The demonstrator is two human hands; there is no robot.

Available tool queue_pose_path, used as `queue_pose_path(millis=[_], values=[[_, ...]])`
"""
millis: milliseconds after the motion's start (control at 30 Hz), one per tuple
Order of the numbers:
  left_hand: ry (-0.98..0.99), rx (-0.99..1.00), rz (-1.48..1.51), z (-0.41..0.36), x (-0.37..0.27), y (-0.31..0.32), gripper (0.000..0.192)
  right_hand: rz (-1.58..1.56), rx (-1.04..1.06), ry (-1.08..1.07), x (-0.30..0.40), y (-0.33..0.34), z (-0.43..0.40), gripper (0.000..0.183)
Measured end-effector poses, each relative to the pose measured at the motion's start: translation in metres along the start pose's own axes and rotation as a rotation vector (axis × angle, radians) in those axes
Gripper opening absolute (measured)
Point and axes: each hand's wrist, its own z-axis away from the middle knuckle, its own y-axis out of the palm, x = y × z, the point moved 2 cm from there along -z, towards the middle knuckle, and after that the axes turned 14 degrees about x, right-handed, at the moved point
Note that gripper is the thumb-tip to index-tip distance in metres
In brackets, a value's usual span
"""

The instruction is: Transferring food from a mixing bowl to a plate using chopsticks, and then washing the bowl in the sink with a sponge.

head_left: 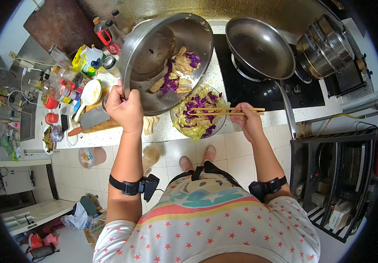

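Observation:
My left hand (125, 107) grips the rim of a large metal mixing bowl (147, 59), tilted to the right. Inside it lie several pale, sauced pieces of food (183, 62) and shreds of purple cabbage (168, 83). Below its lower lip stands a clear glass bowl (222, 126) filled with pale green leaves (189, 130) and more purple shreds. A pair of wooden chopsticks (228, 111) is held in my right hand (246, 121). Their tips reach into the salad in the glass bowl.
A wok (258, 49) sits on the black cooktop (271, 98), its handle jutting past the counter edge. Stacked steel pots (327, 46) stand farther right. On the left, a cleaver (91, 117) rests on a wooden board (110, 124), near a white pan (91, 93) and several bottles. A cat (150, 157) is on the floor.

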Motion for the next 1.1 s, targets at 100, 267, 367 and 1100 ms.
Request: queue_pose_path(millis=[100,267,367,1100], values=[[-0.086,0.009,0.111,0.002,-0.005,0.006,0.019,-0.024,-0.016,-0.009,0.003,0.003,0.000,0.020],[-0.071,0.055,0.059,0.004,-0.008,0.009,0.018,-0.054,0.019,-0.088,0.026,-0.002,0.003,0.019],[-0.082,0.061,0.061,0.005,-0.009,0.012,0.018,-0.067,0.005,-0.186,0.042,-0.002,-0.003,0.018],[-0.084,0.026,0.053,0.009,-0.010,0.013,0.021,0.116,0.059,-0.105,0.016,0.053,-0.049,0.015]])
